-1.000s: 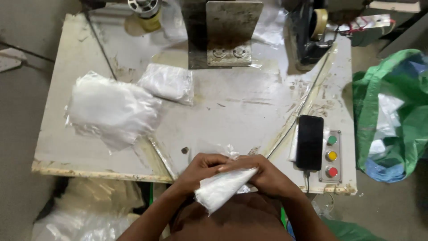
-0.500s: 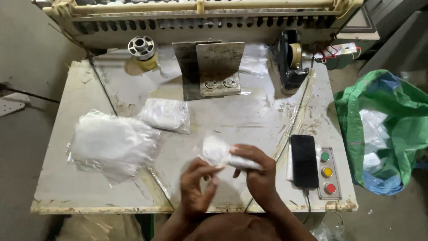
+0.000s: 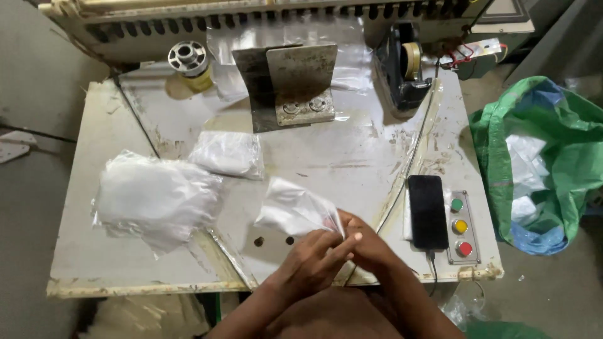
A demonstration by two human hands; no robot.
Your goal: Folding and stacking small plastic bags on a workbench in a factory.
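Both hands meet at the lower centre of the frame, the left hand [image 3: 309,258] and right hand [image 3: 366,246] pressed together with fingertips pinched on the near edge of a small clear bag [image 3: 295,210] that lies on the desk [image 3: 352,154] just above them. The bag holds something white and sits slightly crumpled, its far end pointing toward the upper left. Done well, the handling would seem to call for a light pinch at the bag's edge alone, with the film kept flat on the desk so it does not bunch or slip.

To the left, a large heap of bags [image 3: 154,198] spreads across the desk, and a smaller filled packet [image 3: 227,154] lies just above the held bag, near but apart from it. A bent metal plate [image 3: 295,85] stands at upper centre, a spool [image 3: 188,59] at upper left, a tape dispenser [image 3: 405,69] at upper right. Closest to the right hand are a dark phone [image 3: 428,211] on a cable and a button panel [image 3: 461,226] with green, yellow and red buttons; a careless sweep could knock them. A green sack [image 3: 553,157] gapes at the right edge, off the desk.
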